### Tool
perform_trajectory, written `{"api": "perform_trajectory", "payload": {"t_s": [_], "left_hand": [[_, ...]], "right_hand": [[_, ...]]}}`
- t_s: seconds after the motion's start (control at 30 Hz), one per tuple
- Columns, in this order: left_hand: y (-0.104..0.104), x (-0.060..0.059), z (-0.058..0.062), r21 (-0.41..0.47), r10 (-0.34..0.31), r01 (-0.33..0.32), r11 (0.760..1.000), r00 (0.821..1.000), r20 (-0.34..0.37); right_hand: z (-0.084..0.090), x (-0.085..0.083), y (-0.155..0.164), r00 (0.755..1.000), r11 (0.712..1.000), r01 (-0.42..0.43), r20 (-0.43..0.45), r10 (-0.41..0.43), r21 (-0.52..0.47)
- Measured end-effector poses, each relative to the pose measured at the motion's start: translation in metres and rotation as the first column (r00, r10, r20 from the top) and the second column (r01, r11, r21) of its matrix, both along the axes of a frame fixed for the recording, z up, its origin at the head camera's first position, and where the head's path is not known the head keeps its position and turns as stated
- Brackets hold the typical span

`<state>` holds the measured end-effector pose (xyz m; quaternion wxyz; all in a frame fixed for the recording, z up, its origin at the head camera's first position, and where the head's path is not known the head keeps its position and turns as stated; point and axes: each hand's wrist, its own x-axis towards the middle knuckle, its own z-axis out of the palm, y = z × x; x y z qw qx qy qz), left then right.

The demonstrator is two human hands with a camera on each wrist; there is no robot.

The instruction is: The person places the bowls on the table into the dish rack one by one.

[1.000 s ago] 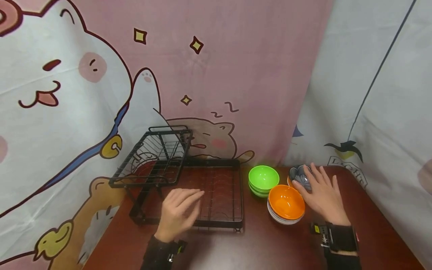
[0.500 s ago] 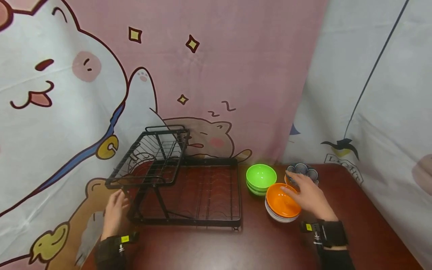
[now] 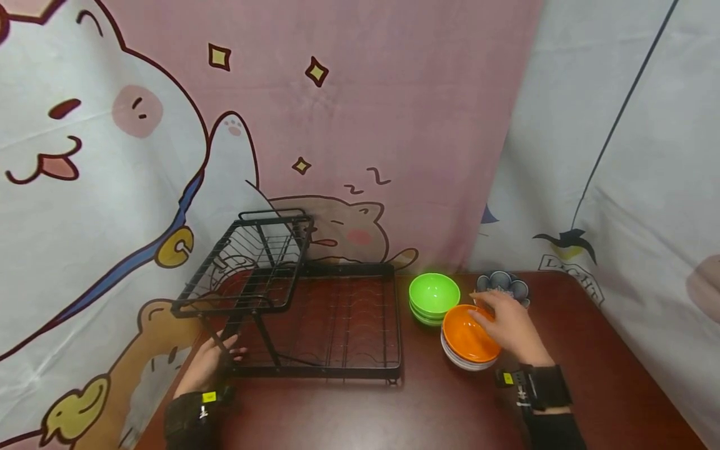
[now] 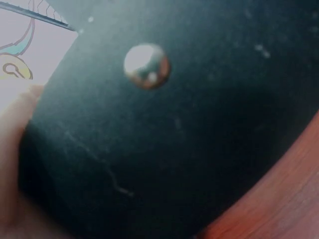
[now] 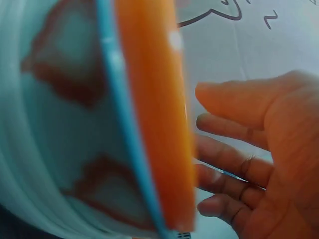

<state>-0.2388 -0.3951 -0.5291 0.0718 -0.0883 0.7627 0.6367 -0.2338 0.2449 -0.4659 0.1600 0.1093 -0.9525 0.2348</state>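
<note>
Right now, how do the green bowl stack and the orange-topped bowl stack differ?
The green bowl stack is green all through; the orange-topped stack has an orange bowl over white ones. The green stack stands farther back, nearer the dish rack, and no hand is on it; the orange-topped stack sits nearer the table's front edge with the right hand over its rim. Both stand upright, mouths up, on the brown table.

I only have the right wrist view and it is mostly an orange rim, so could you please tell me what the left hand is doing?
Observer: The left hand touches the rack at its front left corner.
Operator: Thank you; what is the orange rim?
Observer: An orange bowl atop a stack, with the right hand at its far rim.
Operator: Anything beside it?
Observer: A stack of green bowls stands to its left.
</note>
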Motion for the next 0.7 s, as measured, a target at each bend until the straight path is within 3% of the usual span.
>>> {"api": "perform_trajectory", "payload": {"t_s": [0.17,0.33,0.57,0.7], "left_hand": [[-0.002,-0.001,-0.004,-0.020,-0.031,0.030,0.999,0.997,-0.076],[-0.004,-0.003,-0.005,-0.043,-0.034,0.030,0.999,0.994,-0.101],[-0.002,-0.001,-0.008,-0.036,-0.063,0.059,0.998,0.990,-0.126],[0.001,-0.001,-0.009,-0.037,-0.073,0.069,0.997,0.988,-0.136]], "right_hand": [[-0.002,-0.001,0.000,0.999,0.999,0.045,0.013,-0.046,0.030],[-0.007,-0.002,0.003,0.998,0.999,0.047,0.037,-0.048,0.028],[-0.014,-0.005,0.006,0.996,0.999,0.039,-0.081,-0.040,-0.010],[-0.013,-0.005,0.008,0.995,0.999,0.025,-0.095,-0.027,-0.020]]}}
